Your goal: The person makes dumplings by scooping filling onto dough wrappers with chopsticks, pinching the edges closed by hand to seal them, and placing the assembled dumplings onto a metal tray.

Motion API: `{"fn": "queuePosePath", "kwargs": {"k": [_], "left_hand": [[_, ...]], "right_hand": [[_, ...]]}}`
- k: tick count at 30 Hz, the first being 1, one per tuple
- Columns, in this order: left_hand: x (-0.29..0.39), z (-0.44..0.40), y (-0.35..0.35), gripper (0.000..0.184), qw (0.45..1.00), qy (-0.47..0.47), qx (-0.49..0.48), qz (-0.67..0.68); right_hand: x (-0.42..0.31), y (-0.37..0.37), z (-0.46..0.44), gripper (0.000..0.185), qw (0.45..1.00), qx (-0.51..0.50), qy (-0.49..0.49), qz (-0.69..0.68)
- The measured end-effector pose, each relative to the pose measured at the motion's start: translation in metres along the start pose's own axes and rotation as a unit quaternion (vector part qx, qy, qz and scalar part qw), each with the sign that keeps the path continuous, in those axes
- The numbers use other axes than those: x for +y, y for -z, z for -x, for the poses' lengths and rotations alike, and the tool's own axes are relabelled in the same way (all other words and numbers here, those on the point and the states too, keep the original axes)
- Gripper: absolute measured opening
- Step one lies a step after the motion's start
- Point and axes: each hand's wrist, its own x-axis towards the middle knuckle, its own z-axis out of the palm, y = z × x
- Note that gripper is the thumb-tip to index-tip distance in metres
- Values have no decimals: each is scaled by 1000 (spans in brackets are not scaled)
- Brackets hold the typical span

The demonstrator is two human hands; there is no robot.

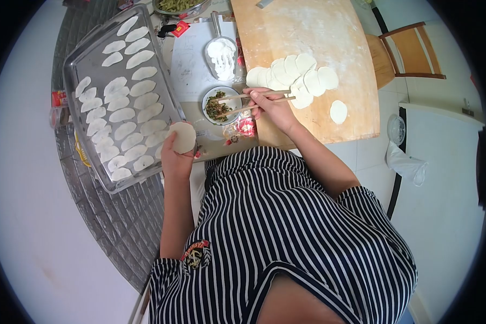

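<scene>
In my left hand (175, 160) is a round dumpling wrapper (183, 137), held flat near the tray's lower right edge. My right hand (273, 110) grips a pair of wooden chopsticks (242, 96), spread apart, their tips over a white bowl (206, 111) of chopped green and brown filling (217, 108). A large metal tray (100, 73) to the left carries rows of folded dumplings (121, 115). Right of the bowl, a pile of overlapping round wrappers (290, 69) lies on a floured wooden board (313, 32), and a single wrapper (338, 112) lies apart from it.
A metal scoop (216, 29) of white flour (222, 56) stands behind the bowl on a paper sheet (186, 59). At the top is a metal bowl (181, 6) of green food, with a red packet (180, 28) below it. A wooden chair (413, 51) stands at right.
</scene>
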Motion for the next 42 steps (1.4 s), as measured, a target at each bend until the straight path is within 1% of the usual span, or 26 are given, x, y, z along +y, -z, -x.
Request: {"fn": "queuePosePath", "kwargs": {"k": [3,7,9,12,16,18,19,21,31,33,35,38,39,41,42], "left_hand": [[-1,-1,2,30,1000,0,17,-18],[-2,-2,6,32,999,3,24,-29],[-2,-2,9,32,999,4,26,-36],[0,2,5,33,999,7,28,-28],[0,2,5,33,999,15,33,-36],[0,1,6,34,999,17,31,-37],[0,1,5,33,999,15,33,-32],[1,2,4,33,999,11,35,-27],[0,-5,9,32,999,28,6,-37],[0,-7,9,32,999,28,-4,-43],[-1,-10,11,33,998,37,-24,-36],[-5,-16,10,35,998,36,-20,-39],[-7,-19,9,35,998,36,-20,-39],[-15,-23,1,37,994,42,-68,-75],[-19,-25,-6,37,994,42,-68,-74]], "right_hand": [[1,-1,-3,32,999,16,0,32],[13,-1,-10,31,999,34,-9,17],[18,-2,-12,30,997,78,-20,-16],[24,0,-14,30,994,97,-31,-48],[29,-1,-14,30,993,98,-29,-52],[36,2,-16,29,990,99,-21,-96],[34,2,-15,29,990,99,-21,-95],[29,-1,-13,29,986,132,-27,-100],[38,-5,-19,29,982,133,-50,-124],[44,1,-19,29,969,144,-35,-196],[40,6,-15,29,964,150,-41,-214],[26,9,-5,29,958,158,-40,-238],[19,11,1,30,959,147,-34,-239],[4,6,11,31,961,135,-28,-239],[-4,3,18,32,967,107,-22,-231]]}}
